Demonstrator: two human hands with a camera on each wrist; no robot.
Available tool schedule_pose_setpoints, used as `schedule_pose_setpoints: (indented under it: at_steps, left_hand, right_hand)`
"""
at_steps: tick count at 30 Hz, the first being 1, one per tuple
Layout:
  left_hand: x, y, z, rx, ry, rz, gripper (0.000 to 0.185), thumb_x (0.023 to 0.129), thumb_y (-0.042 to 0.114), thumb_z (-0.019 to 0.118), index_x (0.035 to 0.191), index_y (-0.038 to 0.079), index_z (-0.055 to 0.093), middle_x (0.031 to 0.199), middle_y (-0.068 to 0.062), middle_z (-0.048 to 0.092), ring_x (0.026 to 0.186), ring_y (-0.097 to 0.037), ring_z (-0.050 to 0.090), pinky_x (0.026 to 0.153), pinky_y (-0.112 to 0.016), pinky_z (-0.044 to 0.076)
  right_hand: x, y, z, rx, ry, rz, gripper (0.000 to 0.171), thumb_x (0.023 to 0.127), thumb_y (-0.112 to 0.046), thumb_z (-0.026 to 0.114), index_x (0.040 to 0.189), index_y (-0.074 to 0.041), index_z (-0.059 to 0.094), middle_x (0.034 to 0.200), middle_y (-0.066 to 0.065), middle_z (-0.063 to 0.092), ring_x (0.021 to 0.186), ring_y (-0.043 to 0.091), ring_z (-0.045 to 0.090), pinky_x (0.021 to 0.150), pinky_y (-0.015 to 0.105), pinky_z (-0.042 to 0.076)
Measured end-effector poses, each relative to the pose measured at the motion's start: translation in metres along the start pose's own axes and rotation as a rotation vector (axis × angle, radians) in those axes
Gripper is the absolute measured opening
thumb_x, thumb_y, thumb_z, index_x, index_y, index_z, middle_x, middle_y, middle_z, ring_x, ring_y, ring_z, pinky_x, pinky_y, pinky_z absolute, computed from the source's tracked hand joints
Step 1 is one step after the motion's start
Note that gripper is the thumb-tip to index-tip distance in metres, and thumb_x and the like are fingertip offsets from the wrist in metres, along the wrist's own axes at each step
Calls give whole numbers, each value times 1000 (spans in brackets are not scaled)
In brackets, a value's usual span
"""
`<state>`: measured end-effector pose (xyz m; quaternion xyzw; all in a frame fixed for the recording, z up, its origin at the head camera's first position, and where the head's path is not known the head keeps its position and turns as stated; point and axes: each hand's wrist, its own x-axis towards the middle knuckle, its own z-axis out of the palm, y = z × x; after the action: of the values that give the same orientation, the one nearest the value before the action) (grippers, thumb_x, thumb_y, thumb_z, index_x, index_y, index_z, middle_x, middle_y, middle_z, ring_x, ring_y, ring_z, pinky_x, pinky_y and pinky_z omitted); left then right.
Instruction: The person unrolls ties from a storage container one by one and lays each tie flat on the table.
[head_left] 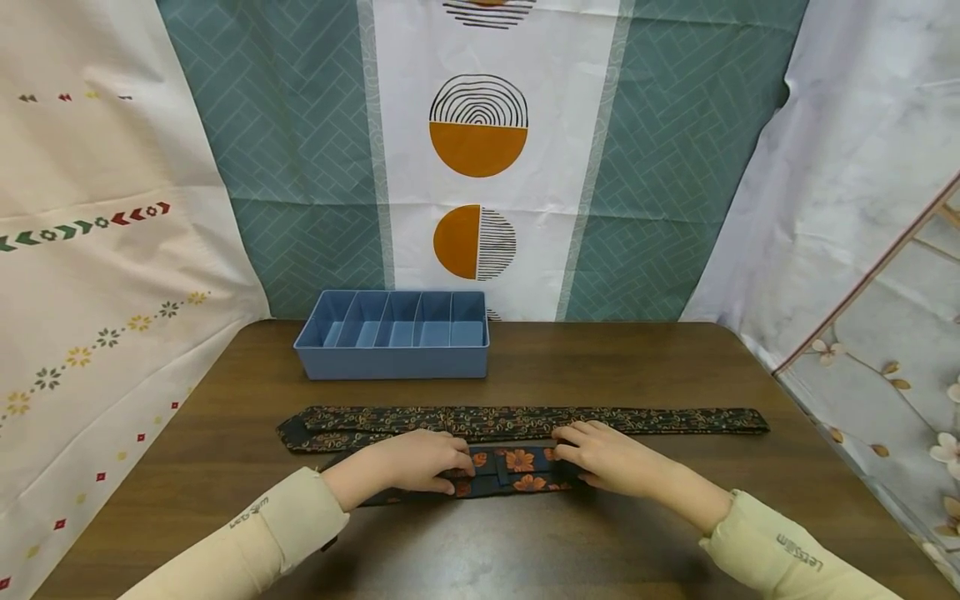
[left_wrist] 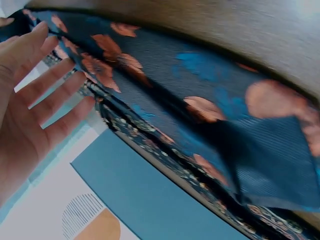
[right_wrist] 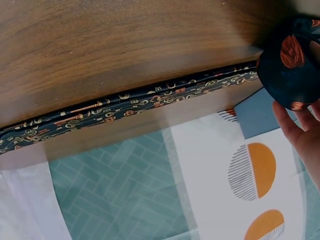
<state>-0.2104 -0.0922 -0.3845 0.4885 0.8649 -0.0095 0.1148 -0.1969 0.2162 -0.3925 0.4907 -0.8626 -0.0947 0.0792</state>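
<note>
floral tie point(head_left: 517, 471): lies flat on the desk point(head_left: 637, 542), just nearer the person than the long tie; folded short, by the look of it, with the orange flowers up.
left hand point(head_left: 420, 461): rests on the floral tie's left part, fingers curled over its edge; the wrist view shows them spread.
right hand point(head_left: 611, 457): presses the floral tie's right end, fingers bent over it.
long tie point(head_left: 525, 421): stretched full length beyond the floral tie, untouched.
box point(head_left: 393, 333): blue, 5 compartments, beyond the long tie; nothing seen in it.
progress: early, I judge; 1 tie partly folded, 1 not begun, none in the box.
</note>
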Motion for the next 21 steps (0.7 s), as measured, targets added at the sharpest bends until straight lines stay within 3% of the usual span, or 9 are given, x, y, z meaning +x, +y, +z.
schedule_pose_setpoints:
  at_steps: [5, 9, 14, 21]
  left_hand:
    - [13, 4, -4, 80, 88, 57, 18, 88, 28, 67, 104, 20, 65, 100, 6, 64, 90, -8, 61, 77, -22, 51]
    - [24, 9, -6, 143, 149, 88, 24, 89, 30, 65, 110, 20, 64, 105, 4, 64, 92, -8, 61, 77, -22, 52]
    - [37, 15, -5, 208, 138, 100, 36, 91, 34, 61, 124, 20, 60, 118, 3, 62, 106, -10, 59, 85, -21, 51]
    - [53, 27, 1, 172, 70, 117, 42, 94, 31, 57, 135, 24, 52, 140, 1, 49, 127, -14, 48, 98, -24, 46]
  right_hand:
    - [-1, 0, -1, -11, -9, 7, 46, 74, -20, 81, 116, -13, 63, 122, 8, 60, 108, 25, 59, 90, 41, 51]
    - [-2, 1, -2, -12, -11, 9, 45, 74, -20, 80, 115, -14, 63, 122, 8, 59, 109, 25, 59, 90, 41, 51]
    - [-3, 1, -2, -15, -5, 3, 43, 74, -19, 81, 113, -14, 63, 121, 8, 60, 108, 25, 59, 89, 41, 51]
    - [-4, 3, -3, 14, 20, 2, 40, 71, -19, 83, 103, -16, 60, 112, 3, 60, 98, 19, 59, 84, 37, 52]
